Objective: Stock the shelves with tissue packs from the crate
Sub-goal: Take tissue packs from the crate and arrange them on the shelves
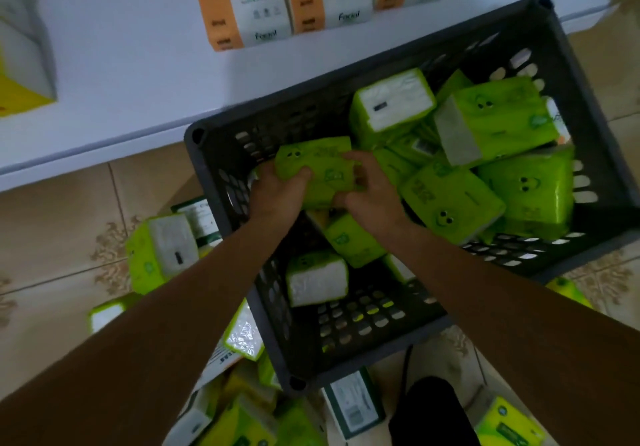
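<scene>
dim, bluish cast | soft blur throughout (edges worst) | wide-angle bending

Lime-green tissue packs (485, 126) lie jumbled in the dark slotted crate (568, 64) beside the white shelf (121, 64).

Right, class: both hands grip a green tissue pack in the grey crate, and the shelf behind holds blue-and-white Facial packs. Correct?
No: the head view shows the Facial packs on the shelf are orange-and-white. The left hand and right hand do grip a green tissue pack in the grey crate.
</scene>
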